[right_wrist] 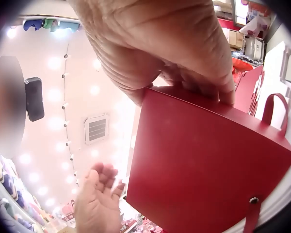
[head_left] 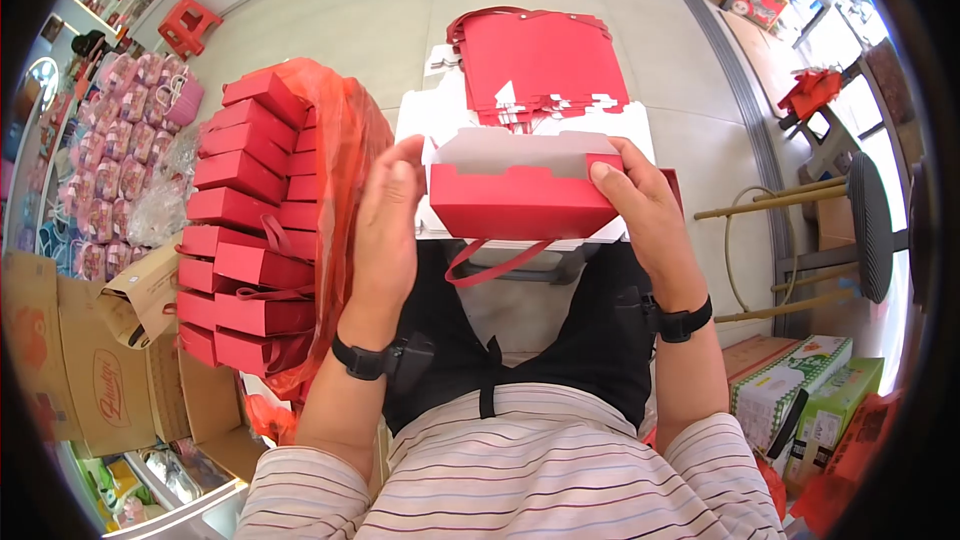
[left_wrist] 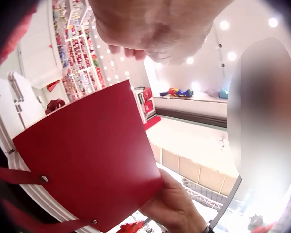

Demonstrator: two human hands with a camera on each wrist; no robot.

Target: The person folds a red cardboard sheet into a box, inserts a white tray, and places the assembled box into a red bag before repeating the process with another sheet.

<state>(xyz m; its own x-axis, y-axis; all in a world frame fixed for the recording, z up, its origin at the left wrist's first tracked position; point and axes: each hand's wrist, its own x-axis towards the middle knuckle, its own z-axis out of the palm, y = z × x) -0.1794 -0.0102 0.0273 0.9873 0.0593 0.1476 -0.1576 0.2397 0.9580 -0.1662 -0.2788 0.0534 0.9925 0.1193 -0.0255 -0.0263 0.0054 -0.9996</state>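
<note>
A red cardboard gift box (head_left: pixel 525 198) stands before the person's lap, its top flaps up and the pale inside showing. From its near side hangs a red ribbon handle (head_left: pixel 497 278), fixed with metal rivets seen in the left wrist view. My right hand (head_left: pixel 655 215) grips the box's right end, thumb on the near face, fingers behind. Beside the left end is my left hand (head_left: pixel 388 225), fingers extended. In the right wrist view that left hand (right_wrist: pixel 99 206) shows spread fingers, apart from the box (right_wrist: pixel 203 160).
Flat red box blanks (head_left: pixel 540 55) are stacked beyond the box on a white surface (head_left: pixel 425 120). On the left, a red plastic bag (head_left: pixel 355 130) holds many finished red boxes (head_left: pixel 235 208). Cardboard cartons (head_left: pixel 100 370) stand lower left. A stool (head_left: pixel 870 230) lies tipped at right.
</note>
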